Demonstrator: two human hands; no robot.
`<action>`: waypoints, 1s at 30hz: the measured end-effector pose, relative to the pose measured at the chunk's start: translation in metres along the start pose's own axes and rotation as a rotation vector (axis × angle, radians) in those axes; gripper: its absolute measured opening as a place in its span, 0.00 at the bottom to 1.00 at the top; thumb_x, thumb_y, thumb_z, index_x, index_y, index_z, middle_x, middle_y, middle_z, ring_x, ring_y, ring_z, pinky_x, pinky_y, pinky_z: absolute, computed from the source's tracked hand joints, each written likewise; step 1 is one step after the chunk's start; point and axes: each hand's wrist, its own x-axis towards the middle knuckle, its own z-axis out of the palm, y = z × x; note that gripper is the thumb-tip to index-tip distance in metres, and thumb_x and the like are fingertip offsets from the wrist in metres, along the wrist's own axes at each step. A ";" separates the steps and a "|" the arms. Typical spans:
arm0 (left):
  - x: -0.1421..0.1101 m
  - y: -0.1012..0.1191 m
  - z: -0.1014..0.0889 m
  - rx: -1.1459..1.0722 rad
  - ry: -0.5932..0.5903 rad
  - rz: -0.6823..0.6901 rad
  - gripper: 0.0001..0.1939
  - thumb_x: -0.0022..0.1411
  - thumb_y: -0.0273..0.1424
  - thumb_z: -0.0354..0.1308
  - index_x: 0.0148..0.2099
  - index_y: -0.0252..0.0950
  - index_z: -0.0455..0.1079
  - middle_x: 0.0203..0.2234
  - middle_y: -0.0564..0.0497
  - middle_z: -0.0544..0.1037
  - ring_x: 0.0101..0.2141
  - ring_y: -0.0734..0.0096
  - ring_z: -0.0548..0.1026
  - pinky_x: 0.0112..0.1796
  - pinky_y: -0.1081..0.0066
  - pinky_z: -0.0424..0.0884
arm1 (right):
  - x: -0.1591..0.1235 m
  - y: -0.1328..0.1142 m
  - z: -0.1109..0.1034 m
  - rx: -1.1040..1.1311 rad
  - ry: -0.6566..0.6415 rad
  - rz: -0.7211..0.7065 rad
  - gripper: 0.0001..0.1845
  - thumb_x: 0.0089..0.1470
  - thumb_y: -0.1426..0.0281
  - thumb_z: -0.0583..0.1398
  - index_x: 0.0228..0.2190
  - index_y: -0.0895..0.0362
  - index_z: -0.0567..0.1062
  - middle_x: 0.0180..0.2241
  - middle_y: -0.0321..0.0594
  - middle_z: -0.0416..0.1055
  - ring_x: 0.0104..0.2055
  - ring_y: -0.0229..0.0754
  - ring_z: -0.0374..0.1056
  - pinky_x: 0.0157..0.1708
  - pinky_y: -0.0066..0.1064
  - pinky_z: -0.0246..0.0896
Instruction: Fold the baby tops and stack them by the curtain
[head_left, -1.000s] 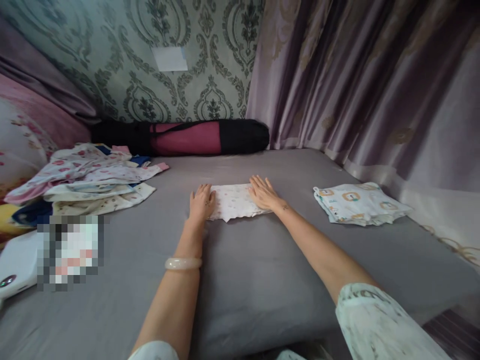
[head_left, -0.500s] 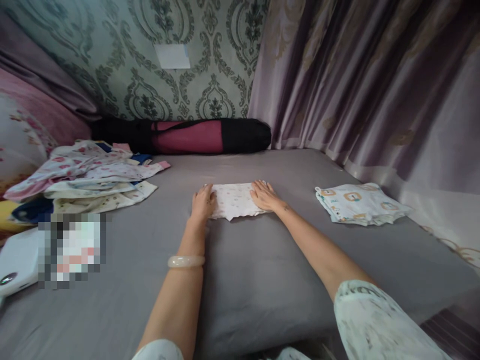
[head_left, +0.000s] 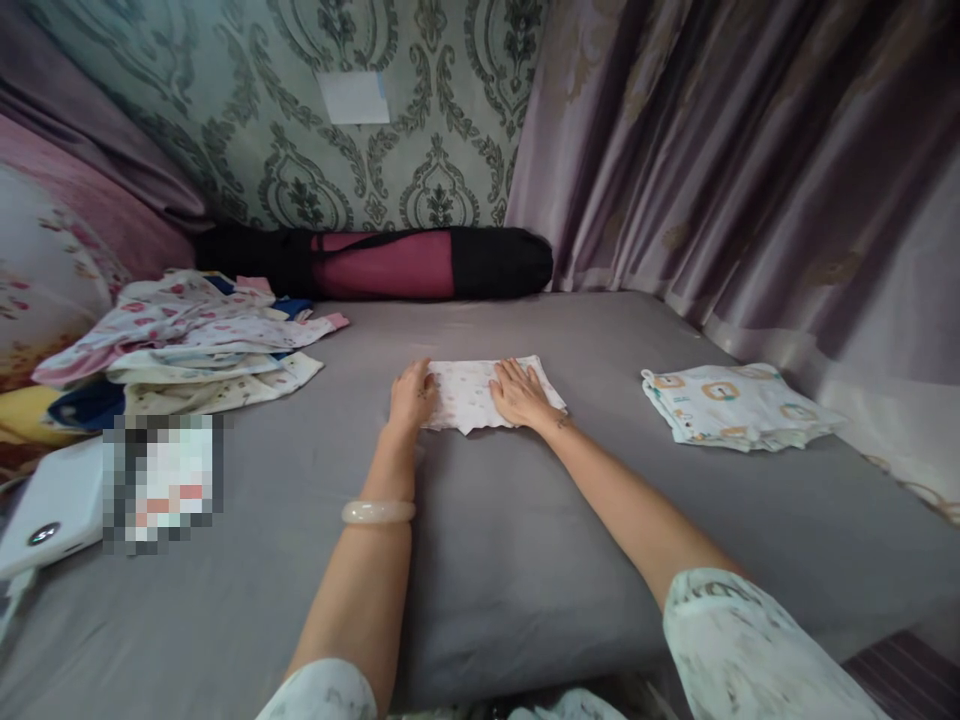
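Note:
A folded white garment with small pale prints [head_left: 463, 393] lies flat on the grey bed sheet [head_left: 517, 540], its near edge wavy. My right hand [head_left: 519, 393] rests palm down on its right half, fingers spread. At the garment's left edge lies my left hand [head_left: 412, 394], open and palm down, its fingers pointing away from me. Neither hand grips the cloth. The garment's right end shows beyond my right hand, while its left edge is partly hidden under my left hand.
A folded white cloth with orange and teal prints [head_left: 739, 405] lies at the right. On the left sits a loose heap of clothes [head_left: 191, 335], with a white power bank [head_left: 56, 500] and a blurred-out item [head_left: 171, 480] nearer. A black and maroon long bag [head_left: 390, 265] lies along the wall.
My right hand has slid a little left over the garment, uncovering its right end. My left hand stays at the left edge. The whole view has shifted slightly.

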 end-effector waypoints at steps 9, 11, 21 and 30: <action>0.000 0.009 -0.008 0.094 -0.061 -0.006 0.23 0.63 0.24 0.47 0.59 0.28 0.66 0.53 0.34 0.72 0.54 0.53 0.70 0.55 0.57 0.64 | 0.005 -0.029 -0.009 0.021 0.040 0.020 0.31 0.64 0.65 0.41 0.62 0.68 0.58 0.66 0.53 0.50 0.68 0.52 0.40 0.65 0.50 0.31; 0.000 0.010 -0.009 0.079 -0.055 -0.033 0.22 0.63 0.25 0.47 0.59 0.29 0.66 0.53 0.36 0.73 0.54 0.54 0.71 0.54 0.58 0.64 | 0.005 -0.039 -0.004 0.029 0.073 0.008 0.30 0.64 0.64 0.42 0.61 0.67 0.58 0.65 0.53 0.50 0.68 0.52 0.41 0.64 0.50 0.32; 0.002 0.010 -0.018 -0.074 0.031 -0.161 0.23 0.62 0.22 0.45 0.57 0.32 0.69 0.53 0.39 0.74 0.55 0.58 0.70 0.56 0.60 0.63 | 0.006 -0.044 0.013 0.005 0.127 0.006 0.31 0.64 0.63 0.43 0.61 0.68 0.58 0.65 0.54 0.52 0.68 0.52 0.43 0.64 0.48 0.31; 0.011 -0.002 -0.015 -0.320 0.154 -0.237 0.21 0.57 0.22 0.47 0.52 0.29 0.71 0.43 0.38 0.78 0.47 0.61 0.76 0.51 0.63 0.68 | 0.010 -0.065 0.000 0.036 0.064 0.072 0.30 0.63 0.66 0.43 0.61 0.70 0.57 0.65 0.55 0.50 0.68 0.55 0.42 0.63 0.52 0.33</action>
